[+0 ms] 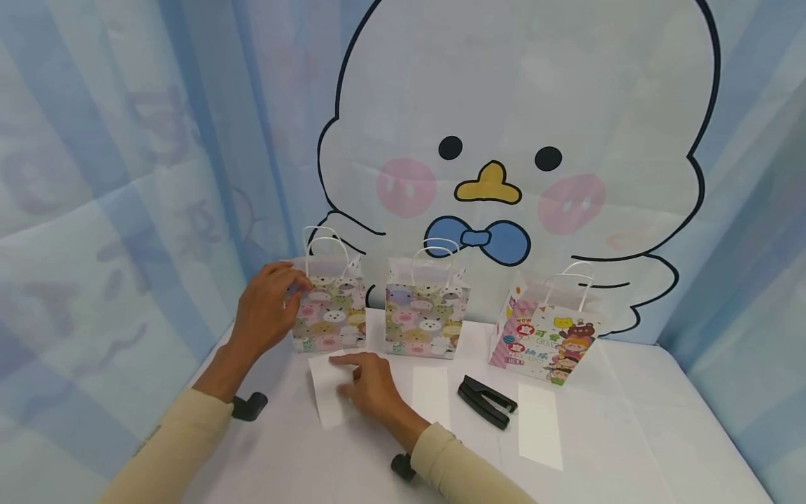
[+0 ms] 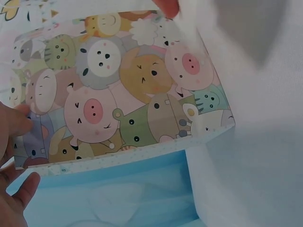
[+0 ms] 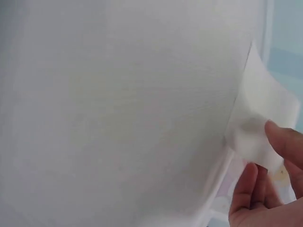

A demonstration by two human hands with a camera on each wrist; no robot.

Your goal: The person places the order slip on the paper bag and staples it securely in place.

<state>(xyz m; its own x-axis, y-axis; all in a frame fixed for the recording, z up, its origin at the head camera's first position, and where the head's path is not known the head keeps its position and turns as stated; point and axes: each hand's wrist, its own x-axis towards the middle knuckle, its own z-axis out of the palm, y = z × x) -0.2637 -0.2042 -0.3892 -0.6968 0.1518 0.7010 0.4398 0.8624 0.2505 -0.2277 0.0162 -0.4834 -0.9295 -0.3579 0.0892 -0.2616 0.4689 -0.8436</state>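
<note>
A small paper gift bag (image 1: 330, 318) printed with cartoon animals stands upright at the left, with white handles. My left hand (image 1: 267, 304) holds its upper left edge, and in the left wrist view the fingers (image 2: 19, 120) lie at the side of the animal print. Just in front of this bag, my right hand (image 1: 371, 385) pinches a white paper slip (image 1: 327, 392). The right wrist view shows the thumb on one face of the slip (image 3: 260, 109) and the other fingers behind it.
A matching animal bag (image 1: 425, 318) stands in the middle; a pink cartoon bag (image 1: 544, 339) stands angled at the right. Before them lie a black stapler (image 1: 487, 402) and two more white slips, one left of it (image 1: 430, 395) and one right (image 1: 539, 427). A printed curtain (image 1: 491, 91) hangs behind.
</note>
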